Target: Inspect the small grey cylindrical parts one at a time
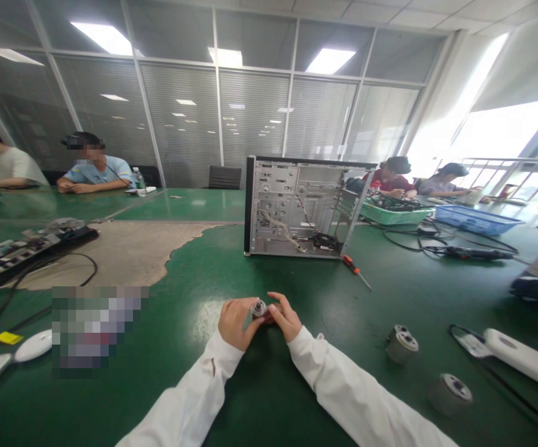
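A metal cylinder (259,307) is pinched in the fingers of the left hand (237,325) above the worktop (315,292); the right hand's (286,319) grip cannot be told. Handling seems underway; a second cylinder (400,349) and third cylinder (450,397) are unheld.

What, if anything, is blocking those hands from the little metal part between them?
Nothing visible. The left hand holds the little metal part, and the right hand is close beside it, though whether it touches is unclear. The computer case and screwdriver are farther off, beyond both hands.
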A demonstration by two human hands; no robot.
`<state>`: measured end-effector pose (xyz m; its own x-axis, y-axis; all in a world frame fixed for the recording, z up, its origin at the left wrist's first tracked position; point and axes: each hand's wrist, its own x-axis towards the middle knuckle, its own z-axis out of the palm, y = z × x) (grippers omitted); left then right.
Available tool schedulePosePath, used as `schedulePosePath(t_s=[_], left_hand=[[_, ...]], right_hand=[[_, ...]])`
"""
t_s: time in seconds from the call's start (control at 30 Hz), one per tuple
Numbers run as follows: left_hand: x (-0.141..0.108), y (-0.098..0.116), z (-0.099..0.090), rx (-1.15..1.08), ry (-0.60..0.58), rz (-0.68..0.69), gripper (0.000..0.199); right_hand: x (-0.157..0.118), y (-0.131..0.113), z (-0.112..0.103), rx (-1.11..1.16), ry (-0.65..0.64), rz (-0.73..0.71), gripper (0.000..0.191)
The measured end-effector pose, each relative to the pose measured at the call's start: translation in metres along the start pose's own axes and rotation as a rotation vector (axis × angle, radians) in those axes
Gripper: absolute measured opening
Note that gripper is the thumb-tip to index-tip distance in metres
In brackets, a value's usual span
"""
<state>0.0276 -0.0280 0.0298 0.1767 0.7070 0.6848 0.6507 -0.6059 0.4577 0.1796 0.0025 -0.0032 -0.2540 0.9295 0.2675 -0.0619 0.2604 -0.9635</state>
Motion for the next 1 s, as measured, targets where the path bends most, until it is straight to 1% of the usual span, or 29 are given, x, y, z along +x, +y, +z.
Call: schedulePosePath(t_s=[0.03, 0.1, 0.13, 0.23, 0.33, 0.4, 0.47, 0.53, 0.57, 0.63, 0.67, 0.73, 0.77, 0.83, 0.93, 1.0], left_hand=[[0.000, -0.002, 0.002, -0.057, 0.025, -0.068, 0.029], [0.000, -0.007, 0.008, -0.237, 0.091, -0.250, 0.031], [0.001, -0.010, 0.011, -0.357, 0.132, -0.359, 0.034], [0.003, -0.021, 0.017, -0.818, 0.206, -0.688, 0.040], [0.007, -0.029, 0.012, -1.157, 0.307, -0.972, 0.035], [0.011, -0.031, 0.004, -1.304, 0.341, -1.128, 0.024], [0.015, -0.032, -0.003, -1.403, 0.338, -1.262, 0.015], [0.017, -0.032, -0.008, -1.458, 0.332, -1.348, 0.021], [0.017, -0.033, -0.009, -1.470, 0.330, -1.366, 0.023], [0.017, -0.033, -0.007, -1.448, 0.332, -1.352, 0.022], [0.016, -0.033, -0.005, -1.409, 0.342, -1.316, 0.019], [0.014, -0.033, -0.001, -1.253, 0.368, -1.184, 0.019], [0.012, -0.033, 0.001, -1.126, 0.367, -1.083, 0.025], [0.010, -0.032, 0.003, -0.772, 0.323, -0.841, 0.035], [0.007, -0.034, 0.001, -0.222, 0.213, -0.454, 0.036], [0.005, -0.038, 0.000, -0.012, 0.143, -0.263, 0.036]], right_hand=[[0.001, 0.001, 0.000, 0.002, 0.008, 0.011, 0.037], [0.002, 0.003, 0.000, 0.012, 0.024, 0.034, 0.037], [0.003, 0.004, 0.000, 0.015, 0.031, 0.041, 0.038], [0.005, 0.008, 0.001, 0.038, 0.055, 0.051, 0.040], [0.007, 0.013, 0.000, 0.072, 0.077, 0.067, 0.041], [0.008, 0.015, -0.001, 0.083, 0.091, 0.066, 0.040], [0.008, 0.017, 0.000, 0.088, 0.105, 0.054, 0.040], [0.008, 0.017, 0.001, 0.089, 0.112, 0.041, 0.039], [0.007, 0.017, 0.001, 0.087, 0.113, 0.037, 0.038], [0.007, 0.016, 0.002, 0.079, 0.115, 0.029, 0.037], [0.006, 0.016, 0.002, 0.077, 0.116, 0.026, 0.036], [0.006, 0.014, 0.003, 0.076, 0.119, 0.022, 0.035], [0.005, 0.014, 0.003, 0.074, 0.122, 0.022, 0.035], [0.005, 0.012, 0.003, 0.070, 0.128, 0.024, 0.035], [0.005, 0.011, 0.004, 0.060, 0.134, 0.024, 0.034], [0.005, 0.011, 0.004, 0.053, 0.132, 0.023, 0.033]])
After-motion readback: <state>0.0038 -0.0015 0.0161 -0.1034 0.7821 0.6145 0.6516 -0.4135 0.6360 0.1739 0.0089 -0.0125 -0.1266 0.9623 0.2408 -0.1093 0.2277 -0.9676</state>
